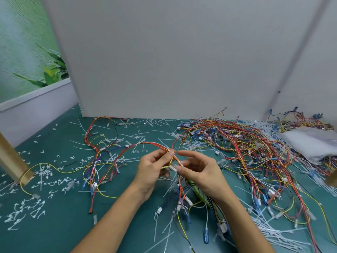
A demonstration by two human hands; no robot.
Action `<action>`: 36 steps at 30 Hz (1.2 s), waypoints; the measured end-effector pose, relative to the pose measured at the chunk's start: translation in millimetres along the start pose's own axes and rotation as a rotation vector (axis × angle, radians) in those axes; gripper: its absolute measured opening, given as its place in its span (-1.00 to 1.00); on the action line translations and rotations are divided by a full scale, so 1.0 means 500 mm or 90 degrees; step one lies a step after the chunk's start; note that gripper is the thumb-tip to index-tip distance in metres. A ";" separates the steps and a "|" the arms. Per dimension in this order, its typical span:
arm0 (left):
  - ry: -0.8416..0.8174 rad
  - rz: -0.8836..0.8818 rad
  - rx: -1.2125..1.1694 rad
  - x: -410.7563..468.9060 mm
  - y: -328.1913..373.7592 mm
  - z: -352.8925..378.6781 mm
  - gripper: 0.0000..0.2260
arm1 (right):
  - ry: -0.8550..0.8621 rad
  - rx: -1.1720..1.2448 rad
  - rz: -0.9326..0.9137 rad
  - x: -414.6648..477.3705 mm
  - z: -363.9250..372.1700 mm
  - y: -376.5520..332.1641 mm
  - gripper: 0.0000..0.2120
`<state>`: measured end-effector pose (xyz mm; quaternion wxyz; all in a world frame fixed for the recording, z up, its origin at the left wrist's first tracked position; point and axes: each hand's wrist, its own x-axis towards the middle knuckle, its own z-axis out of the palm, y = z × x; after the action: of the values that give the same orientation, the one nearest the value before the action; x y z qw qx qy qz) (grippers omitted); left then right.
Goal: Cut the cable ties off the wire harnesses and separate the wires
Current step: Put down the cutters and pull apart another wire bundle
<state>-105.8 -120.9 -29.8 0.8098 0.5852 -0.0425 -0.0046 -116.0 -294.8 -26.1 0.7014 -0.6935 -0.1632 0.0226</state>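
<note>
A wire harness (155, 143) of red, orange and yellow leads is held above the green desk (63, 225) between both hands. It is gripped by the left hand (155, 170), whose grip is closed round the bundle, with the thumb pressed onto the wires. The grip of the right hand (198, 170) is pinched on the same harness just beside a white connector (173, 168), and its index finger is stretched out above. From the hands the harness is seen trailing down toward the near edge and away to the left. A large pile of harnesses (246, 143) is spread over the right of the desk, partly covered by a white plastic bag (310, 141). Cut cable ties (42, 179) are scattered on the left, near a wooden post (11, 161). A grey partition (164, 61) is set along the back.
</note>
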 end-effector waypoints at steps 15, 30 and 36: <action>0.081 -0.034 -0.050 0.018 0.003 -0.012 -0.69 | 0.146 0.080 0.009 0.004 -0.002 -0.008 -0.88; -0.130 -0.080 0.124 -0.011 -0.003 0.006 -0.62 | 0.203 0.142 0.046 0.006 0.007 -0.003 -0.81; -0.132 -0.022 0.194 -0.009 -0.002 0.004 -0.84 | 0.198 0.130 0.072 0.010 -0.001 -0.003 -0.82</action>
<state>-110.4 -123.0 -30.3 0.7029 0.6981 -0.1155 -0.0722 -111.6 -294.2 -23.4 0.7824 -0.6220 -0.0102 -0.0288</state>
